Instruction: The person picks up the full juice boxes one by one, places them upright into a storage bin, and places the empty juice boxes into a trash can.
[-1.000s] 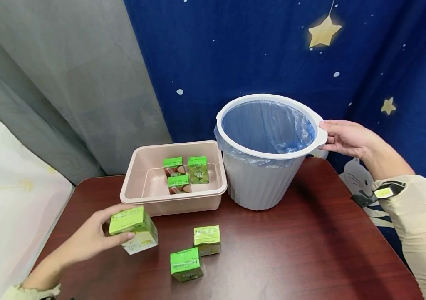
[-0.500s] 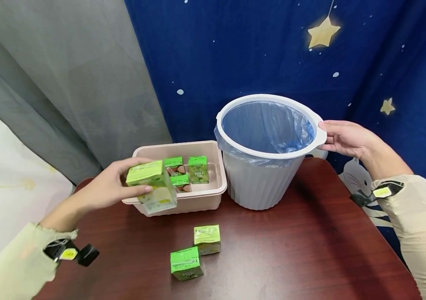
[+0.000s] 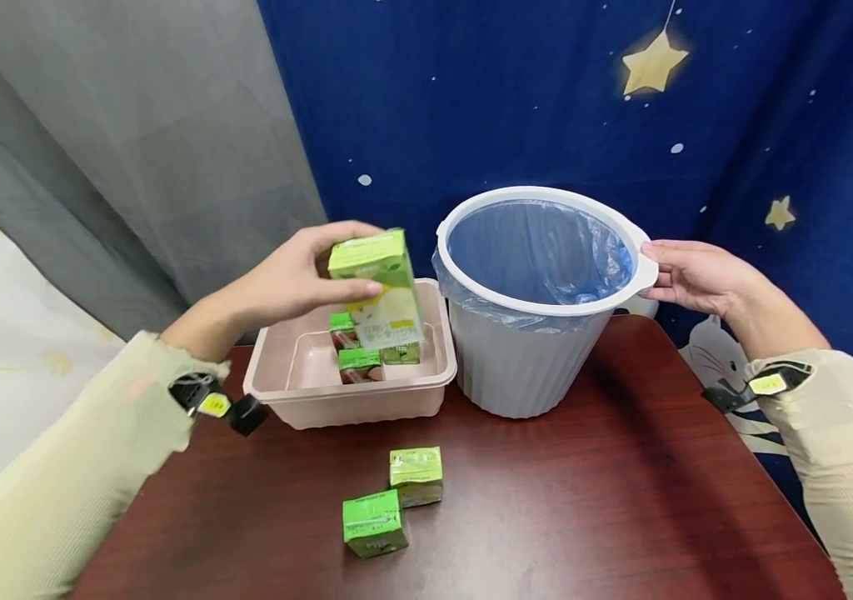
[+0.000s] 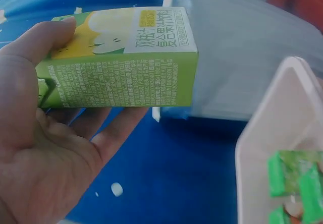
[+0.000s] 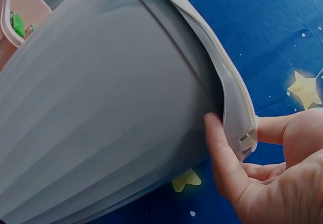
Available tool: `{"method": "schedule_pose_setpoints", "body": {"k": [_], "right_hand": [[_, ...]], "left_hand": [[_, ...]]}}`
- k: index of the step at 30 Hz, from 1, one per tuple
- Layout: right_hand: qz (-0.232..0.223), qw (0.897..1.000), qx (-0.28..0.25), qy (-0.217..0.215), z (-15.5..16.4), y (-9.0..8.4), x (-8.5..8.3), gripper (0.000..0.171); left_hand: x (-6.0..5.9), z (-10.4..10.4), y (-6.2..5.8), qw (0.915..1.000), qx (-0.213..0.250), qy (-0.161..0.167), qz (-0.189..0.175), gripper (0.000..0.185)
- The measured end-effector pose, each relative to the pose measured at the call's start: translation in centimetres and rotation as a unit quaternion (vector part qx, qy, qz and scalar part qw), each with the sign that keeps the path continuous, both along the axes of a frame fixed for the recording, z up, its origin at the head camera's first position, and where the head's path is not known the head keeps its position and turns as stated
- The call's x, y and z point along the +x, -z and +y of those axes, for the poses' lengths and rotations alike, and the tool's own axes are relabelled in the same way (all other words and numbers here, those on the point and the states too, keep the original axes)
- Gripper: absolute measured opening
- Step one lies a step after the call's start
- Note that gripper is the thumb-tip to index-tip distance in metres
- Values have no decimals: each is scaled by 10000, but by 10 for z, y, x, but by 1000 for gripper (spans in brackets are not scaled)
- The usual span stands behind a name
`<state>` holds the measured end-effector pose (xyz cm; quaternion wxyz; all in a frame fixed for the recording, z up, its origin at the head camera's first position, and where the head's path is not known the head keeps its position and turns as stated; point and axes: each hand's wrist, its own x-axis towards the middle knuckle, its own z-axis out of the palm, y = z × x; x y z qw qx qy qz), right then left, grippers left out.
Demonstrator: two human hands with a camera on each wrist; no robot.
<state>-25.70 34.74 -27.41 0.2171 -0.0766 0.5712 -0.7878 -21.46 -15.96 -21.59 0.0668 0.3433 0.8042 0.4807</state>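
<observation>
A green and white juice carton is gripped in my left hand, held in the air above the pink bin. In the left wrist view the thumb lies on the carton's printed face and the fingers run beneath it. My right hand holds the rim handle of a grey trash can lined with a clear blue bag. The right wrist view shows its thumb and fingers on both sides of the handle. Smaller green-topped boxes lie inside the pink bin, partly hidden by the carton.
Two green boxes, one lime-topped and one brighter, stand close together on the dark red table. Blue star-patterned and grey curtains hang behind. The trash can stands right beside the pink bin.
My left hand has lifted the juice carton from low at the left, up and rightward over the pink bin toward the trash can. The right hand has stayed on the handle.
</observation>
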Motion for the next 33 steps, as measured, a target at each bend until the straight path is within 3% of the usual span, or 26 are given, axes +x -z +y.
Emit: {"method": "schedule_pose_setpoints", "body": {"k": [8,14,20,27,33], "right_hand": [[-48,9998,-149,-84,3,-1,1,32],[-47,9999,-143,-69,5,-2,1,32],[-16,9995,-139,-269,7,-2,2,32],[-34,9999,-90,-77,7,-1,2,31],[-17,9999,8,-108,6,-1,1,32]], "left_hand": [[-23,42,-30,9996,224,37,178,51],[-41,75,-40,9984,542,137,64,50],[-55,105,-38,9957,903,176,-43,52],[-64,136,-30,9971,684,321,113,57],[-66,150,-20,9969,679,359,164,58]]}}
